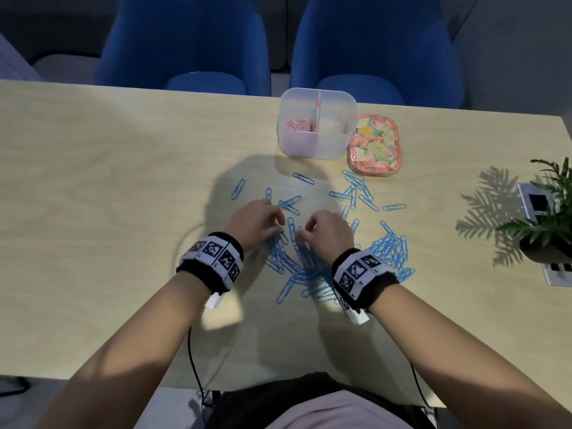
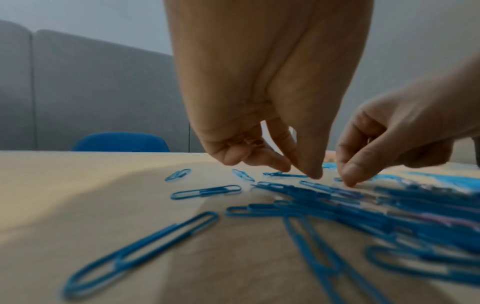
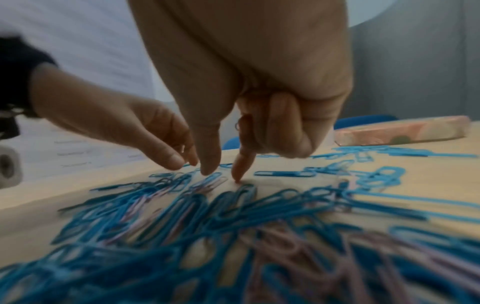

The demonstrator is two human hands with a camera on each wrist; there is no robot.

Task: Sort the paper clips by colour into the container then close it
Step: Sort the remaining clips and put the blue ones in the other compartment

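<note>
A heap of blue paper clips (image 1: 297, 264) with a few pink clips (image 3: 293, 242) mixed in lies on the wooden table, and both hands hover over it. My left hand (image 1: 277, 222) points thumb and forefinger down at the heap (image 2: 298, 172). Its outer fingers are curled round pink clips (image 2: 249, 142). My right hand (image 1: 305, 232) touches the table with its forefinger (image 3: 237, 179). A wire loop (image 3: 237, 125) peeks from its curled fingers. Behind stands the open translucent container (image 1: 312, 144), with pink clips (image 1: 297, 124) left of its divider. The floral lid (image 1: 374, 147) lies beside it.
Loose blue clips (image 1: 356, 193) are scattered between the heap and the container. A potted plant (image 1: 548, 224) and marker cards (image 1: 535, 202) sit at the table's right edge. Two blue chairs (image 1: 182, 41) stand behind the table. Cables hang off the near edge.
</note>
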